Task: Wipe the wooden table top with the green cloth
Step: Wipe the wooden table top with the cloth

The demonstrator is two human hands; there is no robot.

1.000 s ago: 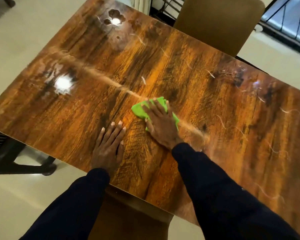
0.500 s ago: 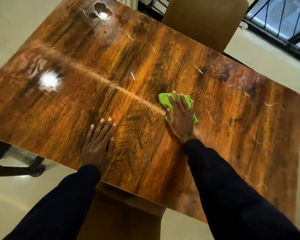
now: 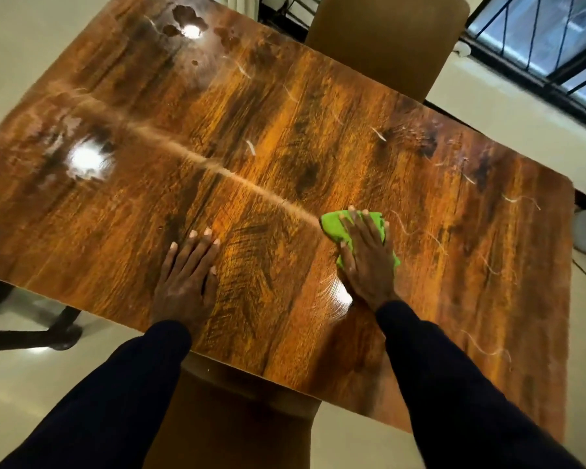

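The glossy wooden table top point(image 3: 285, 137) fills most of the view, with pale scratch-like streaks on its right half. A small green cloth point(image 3: 334, 226) lies on it right of centre, near the front edge. My right hand point(image 3: 366, 258) presses flat on the cloth with fingers spread, covering most of it. My left hand point(image 3: 186, 275) rests flat on the bare wood to the left of the cloth, fingers together, holding nothing. Both sleeves are dark.
A brown chair point(image 3: 386, 38) stands at the far side of the table, and another chair point(image 3: 237, 421) is tucked under the near edge. A barred window point(image 3: 548, 45) is at the upper right. Pale floor point(image 3: 21, 35) surrounds the table.
My right hand has slid the green cloth to the right along the table and slightly toward me. My left hand has stayed planted flat on the wood.
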